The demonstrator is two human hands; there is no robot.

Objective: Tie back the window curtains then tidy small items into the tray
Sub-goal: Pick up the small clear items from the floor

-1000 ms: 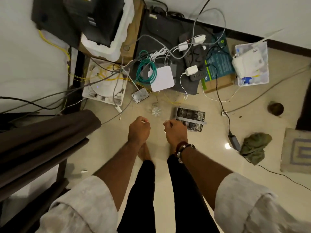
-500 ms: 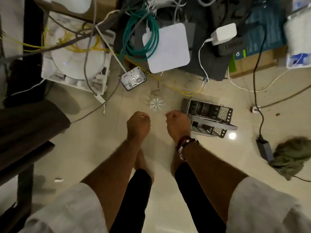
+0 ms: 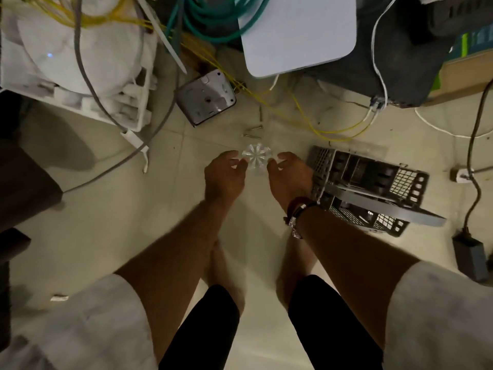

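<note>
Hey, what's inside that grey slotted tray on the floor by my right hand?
The tray shows dark divided compartments and mesh walls, crossed by a grey handle bar. No items are clearly visible inside; the right hand covers its near corner.

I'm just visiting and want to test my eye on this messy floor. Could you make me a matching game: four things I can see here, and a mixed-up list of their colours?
Things:
1. coiled cable
2. thin cables trailing across the floor
3. flat square box
4. compartment tray beside the right hand

Colours:
A. white
B. dark grey
C. green
D. yellow

Pairs: 1-C, 2-D, 3-A, 4-B
</note>
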